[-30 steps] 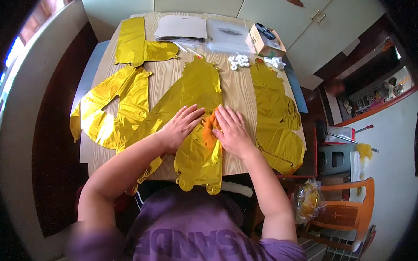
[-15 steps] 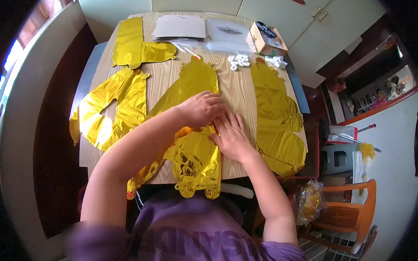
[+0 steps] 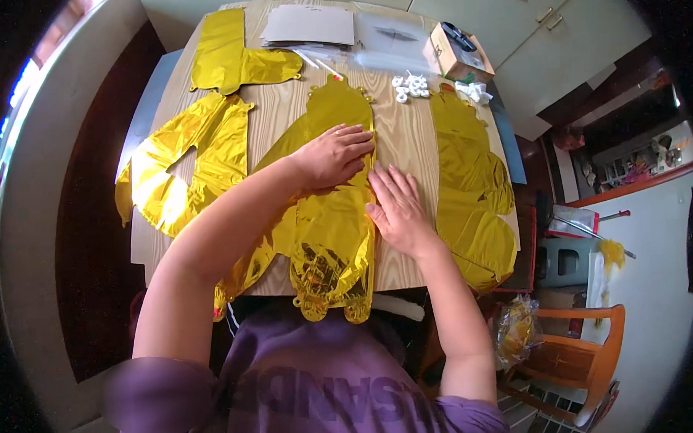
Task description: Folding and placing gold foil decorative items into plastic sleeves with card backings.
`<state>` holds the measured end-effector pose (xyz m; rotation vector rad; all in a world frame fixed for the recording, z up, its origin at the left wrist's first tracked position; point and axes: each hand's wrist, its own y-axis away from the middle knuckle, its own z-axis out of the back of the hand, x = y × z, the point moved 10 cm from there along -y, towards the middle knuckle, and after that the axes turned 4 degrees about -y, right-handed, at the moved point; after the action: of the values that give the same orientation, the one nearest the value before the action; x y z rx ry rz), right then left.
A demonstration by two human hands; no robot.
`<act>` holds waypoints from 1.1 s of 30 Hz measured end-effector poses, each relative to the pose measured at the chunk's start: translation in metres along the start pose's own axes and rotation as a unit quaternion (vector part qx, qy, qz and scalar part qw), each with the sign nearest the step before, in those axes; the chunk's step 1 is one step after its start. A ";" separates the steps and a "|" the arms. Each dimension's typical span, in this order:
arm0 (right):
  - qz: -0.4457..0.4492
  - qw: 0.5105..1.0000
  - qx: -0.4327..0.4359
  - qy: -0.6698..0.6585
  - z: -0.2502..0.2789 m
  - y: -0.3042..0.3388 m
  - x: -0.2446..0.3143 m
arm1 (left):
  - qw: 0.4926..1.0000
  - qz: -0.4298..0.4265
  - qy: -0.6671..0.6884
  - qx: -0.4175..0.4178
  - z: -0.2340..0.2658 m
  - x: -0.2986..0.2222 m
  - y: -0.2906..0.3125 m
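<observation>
The middle gold foil piece (image 3: 335, 227) lies spread on the wood-grain tabletop (image 3: 402, 153), its lower end reaching the near edge. The left hand (image 3: 333, 156) rests across it, fingers released and laid over the foil, pointing right. The right hand (image 3: 401, 217) sits at its right border — fingers extended and unclenched, fingertips and thumb at the foil's edge. An L-shaped gold foil piece (image 3: 219, 52) lies at far left, a ridged gold one (image 3: 471, 194) to the right, near white rings (image 3: 410, 86).

Tabletop (image 3: 407, 138) lies open between two obstacles: right grip (image 3: 400, 212) and white rolls (image 3: 414, 86).
</observation>
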<state>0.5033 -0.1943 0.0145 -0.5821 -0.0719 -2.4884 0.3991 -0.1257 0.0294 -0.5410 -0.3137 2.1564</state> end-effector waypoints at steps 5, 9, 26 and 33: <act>0.010 0.997 -0.006 0.072 -0.004 0.000 0.007 | 0.997 0.012 0.001 -0.078 0.015 0.004 0.003; 0.010 0.998 0.006 0.057 -0.001 -0.001 0.010 | 0.996 0.034 -0.025 -0.076 0.048 0.012 0.020; 0.032 0.997 0.006 0.063 -0.005 -0.002 0.017 | 0.995 0.089 -0.013 -0.047 0.047 0.015 0.077; 0.030 0.997 0.020 0.065 -0.011 0.000 0.014 | 0.995 0.094 -0.031 -0.031 0.048 0.015 0.077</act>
<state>0.4890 -0.2036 0.0106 -0.3974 -0.0537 -2.4546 0.3146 -0.1608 0.0359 -0.5580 -0.3787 2.3551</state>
